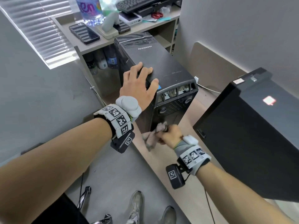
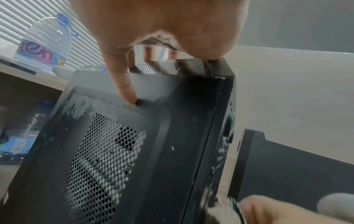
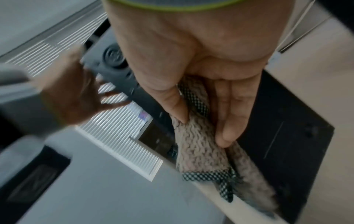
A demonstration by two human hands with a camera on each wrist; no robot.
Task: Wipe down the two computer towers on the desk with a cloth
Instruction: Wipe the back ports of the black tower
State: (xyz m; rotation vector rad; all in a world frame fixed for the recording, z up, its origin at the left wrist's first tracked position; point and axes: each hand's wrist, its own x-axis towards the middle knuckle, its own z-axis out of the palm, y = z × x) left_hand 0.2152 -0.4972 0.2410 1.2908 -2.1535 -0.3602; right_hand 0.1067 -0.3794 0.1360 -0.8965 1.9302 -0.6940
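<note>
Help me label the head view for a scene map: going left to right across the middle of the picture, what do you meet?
Left hand resting on top of the Lenovo tower → cloth → right hand holding it → second black tower.

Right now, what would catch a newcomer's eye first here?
The black Lenovo tower in the middle, with the left hand resting spread on its top. Low against its near end, the right hand grips a beige cloth. A second tower stands to the right.
</note>
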